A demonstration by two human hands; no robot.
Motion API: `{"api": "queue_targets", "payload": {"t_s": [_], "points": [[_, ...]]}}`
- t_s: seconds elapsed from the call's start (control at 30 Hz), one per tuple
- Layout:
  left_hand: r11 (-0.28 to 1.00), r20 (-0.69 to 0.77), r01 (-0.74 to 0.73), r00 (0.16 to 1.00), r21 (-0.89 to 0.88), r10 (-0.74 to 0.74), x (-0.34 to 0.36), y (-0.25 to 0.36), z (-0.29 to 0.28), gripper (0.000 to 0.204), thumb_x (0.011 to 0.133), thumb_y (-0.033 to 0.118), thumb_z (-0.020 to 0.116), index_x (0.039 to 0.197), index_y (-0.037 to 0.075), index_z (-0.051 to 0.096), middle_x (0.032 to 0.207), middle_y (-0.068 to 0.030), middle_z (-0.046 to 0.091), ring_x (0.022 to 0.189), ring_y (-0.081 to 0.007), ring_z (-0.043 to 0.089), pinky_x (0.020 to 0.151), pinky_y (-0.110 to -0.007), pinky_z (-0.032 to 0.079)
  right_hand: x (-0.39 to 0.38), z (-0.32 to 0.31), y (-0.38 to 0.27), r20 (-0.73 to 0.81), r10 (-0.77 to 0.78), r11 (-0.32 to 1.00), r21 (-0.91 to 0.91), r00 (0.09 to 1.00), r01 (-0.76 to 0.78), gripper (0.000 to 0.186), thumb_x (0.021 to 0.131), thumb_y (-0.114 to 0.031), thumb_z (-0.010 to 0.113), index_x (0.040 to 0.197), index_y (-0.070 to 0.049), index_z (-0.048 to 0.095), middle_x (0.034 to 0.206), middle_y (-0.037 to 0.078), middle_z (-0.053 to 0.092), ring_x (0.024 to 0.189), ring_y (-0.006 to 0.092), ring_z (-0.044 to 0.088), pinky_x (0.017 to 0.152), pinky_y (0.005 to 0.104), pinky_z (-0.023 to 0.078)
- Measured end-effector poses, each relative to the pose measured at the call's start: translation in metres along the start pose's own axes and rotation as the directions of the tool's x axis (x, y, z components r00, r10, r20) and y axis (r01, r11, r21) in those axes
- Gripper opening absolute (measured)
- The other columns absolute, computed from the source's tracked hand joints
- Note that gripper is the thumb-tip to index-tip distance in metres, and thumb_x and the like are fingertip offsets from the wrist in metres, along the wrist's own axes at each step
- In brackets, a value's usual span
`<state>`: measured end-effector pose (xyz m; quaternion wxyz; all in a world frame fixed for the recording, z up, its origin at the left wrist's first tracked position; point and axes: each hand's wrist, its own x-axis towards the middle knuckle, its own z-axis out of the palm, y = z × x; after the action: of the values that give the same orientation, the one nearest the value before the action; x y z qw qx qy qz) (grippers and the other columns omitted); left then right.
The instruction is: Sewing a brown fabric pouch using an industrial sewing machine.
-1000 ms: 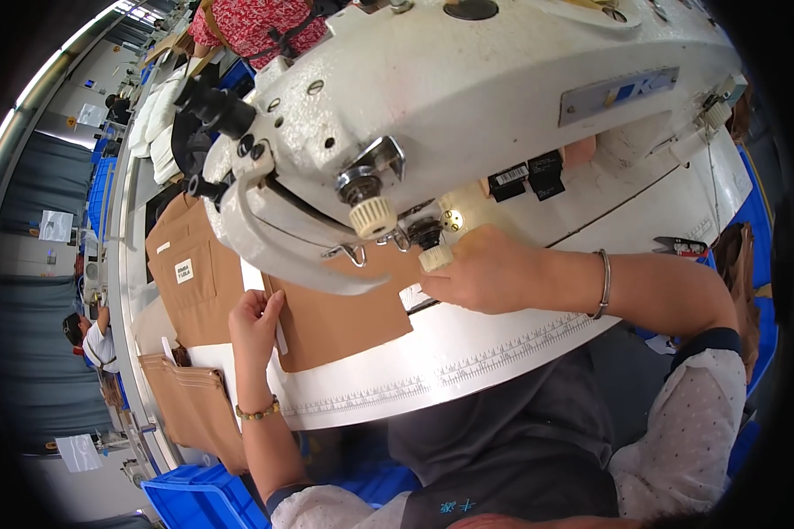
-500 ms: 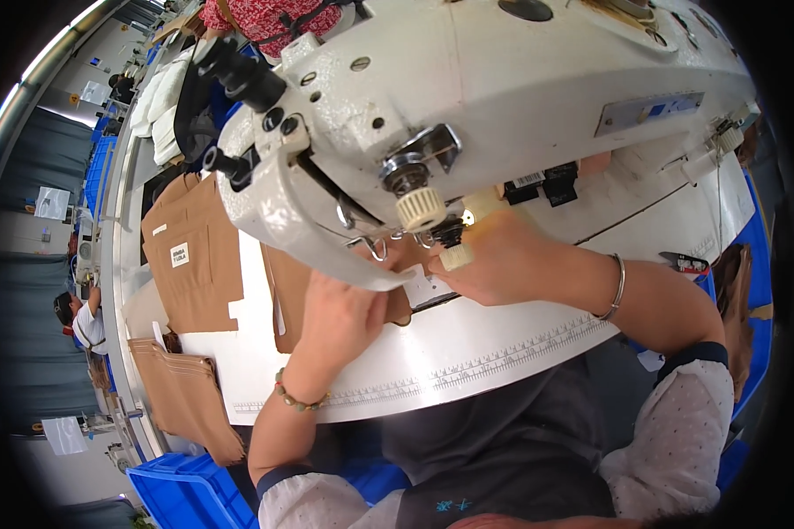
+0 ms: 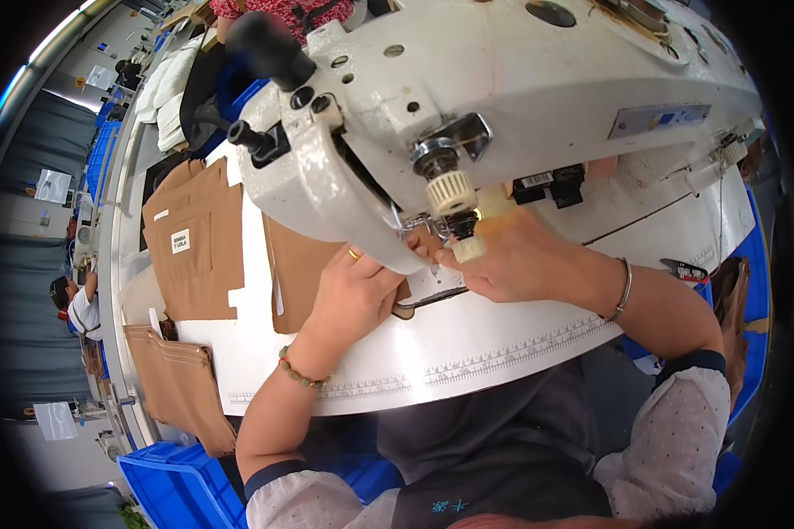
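Left hand (image 3: 353,295) is now curling beside the right hand (image 3: 520,263), away from the left edge of the cloth (image 3: 293,275); both grips are staying unclear. Cloth is lying near the front edge of the desk (image 3: 468,333).

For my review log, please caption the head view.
Left hand and right hand close together at a white sewing machine, brown fabric beneath the left.

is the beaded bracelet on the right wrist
No, the beaded bracelet circles the left wrist; the right wrist wears a metal bangle.
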<state>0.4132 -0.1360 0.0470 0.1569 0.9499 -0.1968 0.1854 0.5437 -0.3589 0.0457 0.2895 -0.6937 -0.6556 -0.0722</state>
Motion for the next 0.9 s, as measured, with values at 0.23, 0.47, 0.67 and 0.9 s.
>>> {"api": "queue_targets", "payload": {"t_s": [0.23,0.47,0.67,0.9], "points": [[0.998,0.024,0.047,0.999,0.051,-0.048,0.007,-0.021,0.000,0.033,0.076,-0.007,0.066,0.106,0.006,0.074,0.093,-0.0078,0.068,0.075,-0.0284,0.066,0.067,-0.039,0.055,0.005,0.004,0.004,-0.085,0.024,0.997,-0.068,0.996,-0.030,0.009,0.072,-0.011,0.070,0.074,-0.002,0.067,0.085,0.010,0.061,0.066,0.0258,0.067,0.060,0.0372,0.055],[0.991,-0.060,0.095,0.994,0.095,-0.090,0.011,-0.036,0.005,0.010,0.077,-0.005,0.066,0.082,0.003,0.067,0.071,-0.0136,0.063,0.066,-0.0327,0.064,0.060,-0.040,0.050,0.006,0.011,0.003,-0.076,0.015,0.986,-0.162,0.997,-0.027,0.007,0.074,-0.009,0.067,0.075,-0.003,0.067,0.084,0.010,0.062,0.067,0.0256,0.069,0.061,0.0362,0.056],[0.977,-0.011,0.176,0.984,0.122,-0.176,0.008,-0.036,0.004,0.002,0.082,0.000,0.068,0.082,0.002,0.068,0.077,-0.0141,0.067,0.068,-0.0347,0.066,0.062,-0.042,0.052,0.004,0.010,0.003,-0.057,0.016,0.988,-0.154,0.998,-0.025,0.007,0.077,-0.011,0.066,0.076,-0.003,0.066,0.084,0.009,0.061,0.065,0.0246,0.068,0.060,0.0362,0.056],[0.906,-0.048,0.405,0.909,-0.126,-0.413,-0.011,-0.065,-0.025,0.016,0.078,0.004,0.074,0.094,0.003,0.074,0.099,-0.0165,0.072,0.094,-0.0397,0.063,0.085,-0.046,0.051,0.000,0.008,-0.005,-0.035,-0.062,0.982,-0.178,0.997,0.055,0.008,0.081,-0.012,0.065,0.079,-0.004,0.065,0.083,0.007,0.060,0.060,0.0239,0.065,0.058,0.0371,0.055]]}}
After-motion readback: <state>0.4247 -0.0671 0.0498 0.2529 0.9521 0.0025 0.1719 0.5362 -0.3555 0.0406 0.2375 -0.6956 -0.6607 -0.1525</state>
